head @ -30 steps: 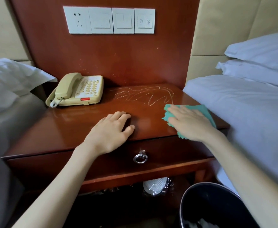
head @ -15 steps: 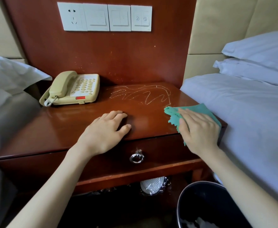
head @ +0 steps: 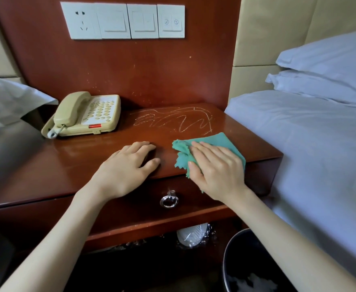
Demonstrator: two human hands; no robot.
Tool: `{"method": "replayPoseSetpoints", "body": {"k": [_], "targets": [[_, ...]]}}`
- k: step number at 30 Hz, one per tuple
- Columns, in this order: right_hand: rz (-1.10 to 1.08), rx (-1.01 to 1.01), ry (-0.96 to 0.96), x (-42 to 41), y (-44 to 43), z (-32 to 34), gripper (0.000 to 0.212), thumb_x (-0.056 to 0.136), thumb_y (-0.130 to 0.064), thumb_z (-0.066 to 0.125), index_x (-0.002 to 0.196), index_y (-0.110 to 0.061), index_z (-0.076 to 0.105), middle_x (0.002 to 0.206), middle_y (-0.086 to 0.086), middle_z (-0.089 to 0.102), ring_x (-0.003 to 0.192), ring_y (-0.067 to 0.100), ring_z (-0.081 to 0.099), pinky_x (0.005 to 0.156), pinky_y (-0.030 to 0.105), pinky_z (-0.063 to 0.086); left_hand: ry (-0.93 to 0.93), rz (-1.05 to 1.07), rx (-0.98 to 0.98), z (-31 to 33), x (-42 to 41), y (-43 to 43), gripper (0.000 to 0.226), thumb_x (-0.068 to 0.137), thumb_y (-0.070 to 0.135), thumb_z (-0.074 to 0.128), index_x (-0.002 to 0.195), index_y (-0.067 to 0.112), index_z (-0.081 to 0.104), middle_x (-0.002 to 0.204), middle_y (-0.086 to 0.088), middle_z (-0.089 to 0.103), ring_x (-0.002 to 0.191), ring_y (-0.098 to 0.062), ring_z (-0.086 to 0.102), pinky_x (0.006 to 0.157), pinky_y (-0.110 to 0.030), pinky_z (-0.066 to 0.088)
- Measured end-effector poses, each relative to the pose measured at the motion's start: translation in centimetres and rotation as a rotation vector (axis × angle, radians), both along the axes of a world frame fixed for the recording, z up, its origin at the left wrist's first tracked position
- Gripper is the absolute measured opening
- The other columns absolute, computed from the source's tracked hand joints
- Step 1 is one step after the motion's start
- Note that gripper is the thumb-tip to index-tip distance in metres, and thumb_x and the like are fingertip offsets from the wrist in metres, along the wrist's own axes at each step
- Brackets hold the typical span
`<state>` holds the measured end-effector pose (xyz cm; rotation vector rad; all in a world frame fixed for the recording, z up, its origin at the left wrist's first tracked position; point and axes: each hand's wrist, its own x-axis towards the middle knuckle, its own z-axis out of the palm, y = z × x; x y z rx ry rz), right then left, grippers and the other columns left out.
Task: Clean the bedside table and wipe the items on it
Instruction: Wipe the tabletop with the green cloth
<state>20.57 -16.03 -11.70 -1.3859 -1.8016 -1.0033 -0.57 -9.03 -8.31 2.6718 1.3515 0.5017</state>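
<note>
The red-brown wooden bedside table (head: 78, 163) fills the middle of the view. A beige telephone (head: 88, 114) sits at its back left. Pale scribbled streaks (head: 173, 121) mark the back right of the top. My right hand (head: 217, 169) lies flat on a green cloth (head: 215, 142), pressing it on the front right of the top near the edge. My left hand (head: 128, 167) rests palm down on the bare wood just left of the cloth, fingers together, holding nothing.
A drawer with a metal ring pull (head: 169, 200) is below the top. A black bin (head: 236, 264) stands at the lower right. Beds with white linen flank the table, one at the right (head: 320, 144) and one at the left (head: 8, 106). A switch panel (head: 122, 21) is on the wall board.
My right hand has slid the green cloth leftward along the table's front edge, closer to my left hand. The left hand has stayed in place.
</note>
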Motion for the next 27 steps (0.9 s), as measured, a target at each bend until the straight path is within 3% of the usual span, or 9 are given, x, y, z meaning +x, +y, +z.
{"method": "replayPoseSetpoints", "body": {"k": [8,14,19,23,27], "targets": [[-0.152,0.033,0.161,7.5,-1.6,0.2,0.037,0.086,-0.018,0.044,0.093,0.000,0.075,0.094,0.013,0.075,0.083,0.027,0.073,0.073,0.035,0.056,-0.007,0.004,-0.015,0.1,-0.1,0.0,0.055,0.090,0.057,0.031,0.140,0.034,0.036,0.150,0.015,0.032,0.137,-0.009,0.028,0.112,-0.032,0.023],[-0.279,-0.209,0.322,6.4,-1.7,1.7,0.051,0.087,-0.032,0.032,0.105,-0.007,0.073,0.110,0.012,0.071,0.099,0.029,0.069,0.084,0.039,0.053,0.006,0.003,0.010,0.1,0.1,-0.3,0.055,0.091,0.055,0.030,0.141,0.032,0.035,0.150,0.014,0.032,0.136,-0.010,0.029,0.112,-0.031,0.024],[-0.184,-0.635,0.232,4.5,-0.4,3.5,0.056,0.092,-0.045,0.025,0.140,-0.026,0.045,0.150,-0.008,0.039,0.139,0.012,0.035,0.108,0.035,0.032,0.015,-0.007,0.005,0.1,0.1,-0.5,0.060,0.088,0.057,0.024,0.141,0.031,0.035,0.150,0.014,0.032,0.135,-0.010,0.030,0.111,-0.032,0.024],[-0.158,-0.896,0.187,5.0,1.5,4.5,0.058,0.096,-0.048,0.021,0.151,-0.030,0.019,0.159,-0.013,0.014,0.146,0.004,0.008,0.117,0.034,0.009,0.018,-0.009,0.008,0.1,0.0,-0.6,0.065,0.085,0.060,0.020,0.142,0.032,0.033,0.150,0.014,0.031,0.135,-0.011,0.030,0.111,-0.032,0.024],[-0.184,-1.063,0.211,6.4,4.6,5.2,0.056,0.098,-0.047,0.019,0.151,-0.033,0.007,0.159,-0.018,0.000,0.144,0.000,-0.004,0.118,0.038,-0.001,0.025,-0.012,0.023,0.1,-0.1,-0.6,0.068,0.084,0.060,0.017,0.143,0.031,0.032,0.152,0.014,0.028,0.138,-0.011,0.027,0.114,-0.033,0.023]]}}
